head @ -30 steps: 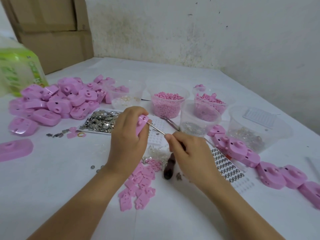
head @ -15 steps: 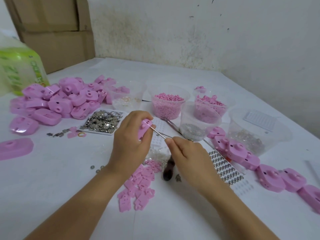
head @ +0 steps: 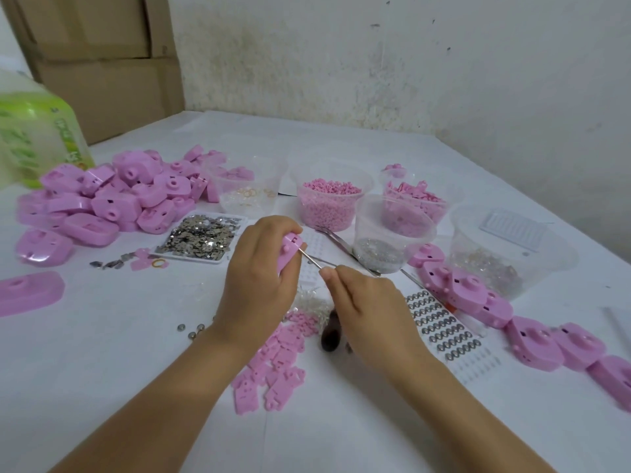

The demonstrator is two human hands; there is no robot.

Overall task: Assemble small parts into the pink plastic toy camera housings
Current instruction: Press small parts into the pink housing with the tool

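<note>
Five clear tubs [head: 329,199], two hands [head: 259,285], one green bottle [head: 37,138], one tray [head: 199,237]

Small assembly workshop: heaped pink housings [head: 112,203], parts tubs [head: 307,213], cardboard boxes [head: 102,80].

Grips a housing [head: 288,256] in the left hand [head: 259,281], pinches tweezers [head: 317,262] in the right hand [head: 372,312], holds the tips against the housing.

Cardboard boxes [head: 102,63] stand behind a green-labelled container [head: 37,141].
</note>
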